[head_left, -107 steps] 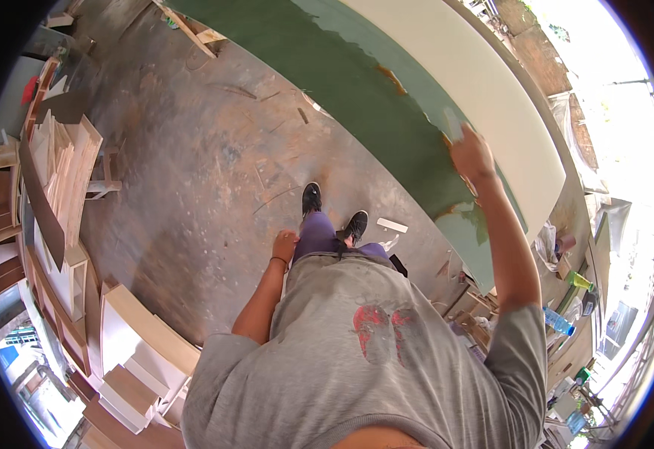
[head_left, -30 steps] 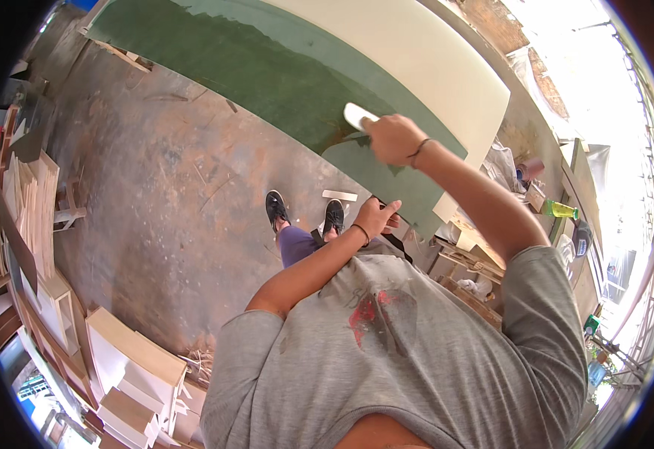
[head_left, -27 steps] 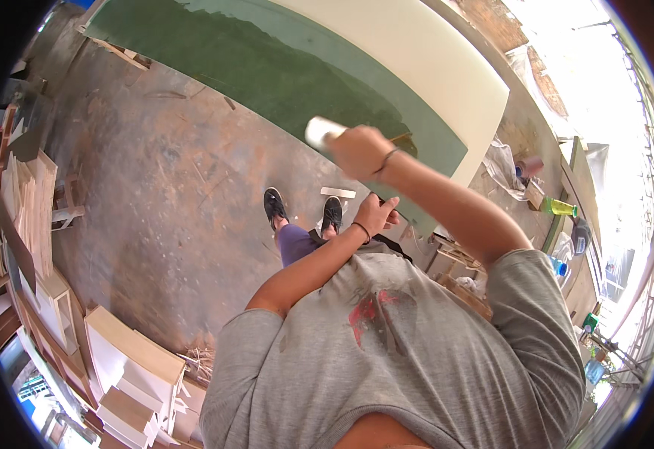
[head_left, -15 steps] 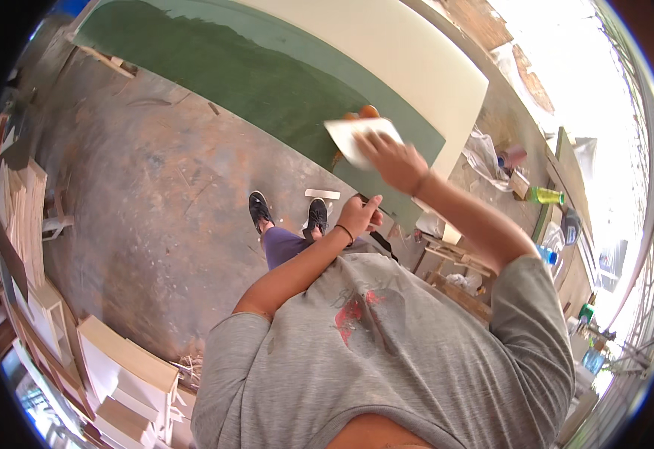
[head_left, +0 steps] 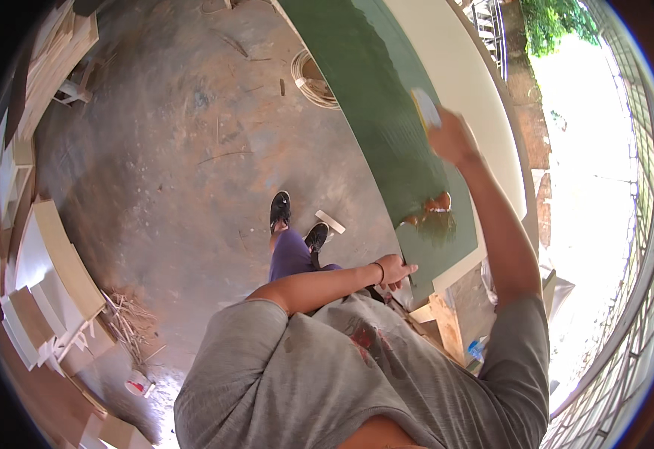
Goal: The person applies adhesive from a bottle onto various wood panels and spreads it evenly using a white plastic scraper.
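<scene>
My right hand (head_left: 452, 136) is closed on a flat white scraper (head_left: 430, 111) with a yellowish edge, held against the green sheet (head_left: 375, 90). Part of the sheet looks dark and wet, with fine streaks beside the scraper; a paler strip runs along its far side. An amber-brown puddle (head_left: 437, 202) lies on the sheet's near part, thinning into smears. Close to my waist, by the sheet's near corner, my left hand (head_left: 394, 272) has its fingers curled and one digit pointing out, with nothing visible in it.
Under the green sheet lies a larger cream panel (head_left: 484, 112). A coil of pale tubing (head_left: 312, 82) rests on the floor beside it. A short pale strip (head_left: 330, 221) lies by my shoes. Boards and wooden box parts (head_left: 57, 262) stand at the left.
My view has turned, so the sheet now runs up the right side. My right hand has carried the scraper away from the amber puddle, farther along the sheet. My left hand stays near my waist.
</scene>
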Tool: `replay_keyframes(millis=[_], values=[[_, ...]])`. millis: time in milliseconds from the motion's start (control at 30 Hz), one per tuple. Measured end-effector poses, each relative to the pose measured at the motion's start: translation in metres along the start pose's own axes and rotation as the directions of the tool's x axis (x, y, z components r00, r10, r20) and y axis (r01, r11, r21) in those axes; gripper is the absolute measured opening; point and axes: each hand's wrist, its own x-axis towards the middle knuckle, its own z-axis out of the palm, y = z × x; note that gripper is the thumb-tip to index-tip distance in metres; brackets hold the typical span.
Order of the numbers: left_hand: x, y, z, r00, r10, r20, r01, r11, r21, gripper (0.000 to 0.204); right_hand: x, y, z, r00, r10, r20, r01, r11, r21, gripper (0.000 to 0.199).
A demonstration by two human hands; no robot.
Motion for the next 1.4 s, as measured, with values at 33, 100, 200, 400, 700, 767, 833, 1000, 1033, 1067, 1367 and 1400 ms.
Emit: replay_keyframes(millis=[33,100,200,400,700,767,833,1000,1033,1067,1367,1400], values=[[-0.002,0.004,-0.001,1.000,-0.009,0.018,0.009,1.000,0.012,0.053,0.038,-0.017,0.005,1.000,-0.003,0.001,0.003,1.000,0.010,0.030],[0.009,0.002,0.003,0.996,-0.024,0.085,0.023,1.000,0.004,0.053,0.100,-0.037,0.030,0.999,-0.048,0.014,0.050,0.981,-0.187,0.031],[0.025,-0.007,0.004,0.993,-0.019,0.121,0.015,0.999,0.032,0.057,0.141,-0.111,0.049,0.991,-0.133,-0.002,0.130,0.971,-0.199,0.029],[0.026,0.000,-0.007,0.980,-0.082,0.180,0.064,0.992,0.108,0.053,0.102,-0.207,0.058,0.827,-0.498,0.260,0.542,0.830,-0.132,0.022],[0.003,0.011,-0.010,0.995,-0.003,0.097,-0.010,0.991,0.134,0.055,0.087,-0.037,0.014,0.972,-0.211,0.103,0.218,0.974,-0.068,0.038],[0.001,0.008,-0.007,0.998,0.070,-0.003,-0.069,0.991,0.114,0.058,0.067,-0.036,0.020,0.955,-0.238,0.178,0.264,0.954,-0.144,0.044],[0.019,-0.014,0.002,0.981,0.166,-0.100,-0.154,0.981,0.116,0.059,0.047,-0.046,0.024,0.922,-0.299,0.245,0.346,0.921,-0.177,0.049],[0.014,-0.017,0.006,0.952,0.187,-0.244,-0.198,0.980,-0.020,0.058,-0.011,-0.008,0.014,0.855,-0.353,0.379,0.446,0.874,-0.193,0.054],[0.020,-0.025,0.014,0.934,0.199,-0.297,-0.230,0.971,-0.071,0.055,-0.027,0.006,0.015,0.859,-0.348,0.375,0.436,0.881,-0.182,0.056],[0.015,-0.020,0.019,0.933,0.162,-0.322,-0.210,0.970,-0.122,0.053,-0.043,0.025,0.016,0.866,-0.343,0.363,0.423,0.890,-0.168,0.058],[0.022,-0.023,0.055,0.751,0.160,-0.641,-0.349,0.920,-0.179,0.048,-0.148,0.075,0.017,0.884,-0.300,0.358,0.374,0.914,-0.157,0.057],[0.021,-0.023,0.058,0.717,0.181,-0.673,-0.382,0.910,-0.162,0.049,-0.153,0.077,0.016,0.886,-0.279,0.371,0.358,0.919,-0.164,0.056]])
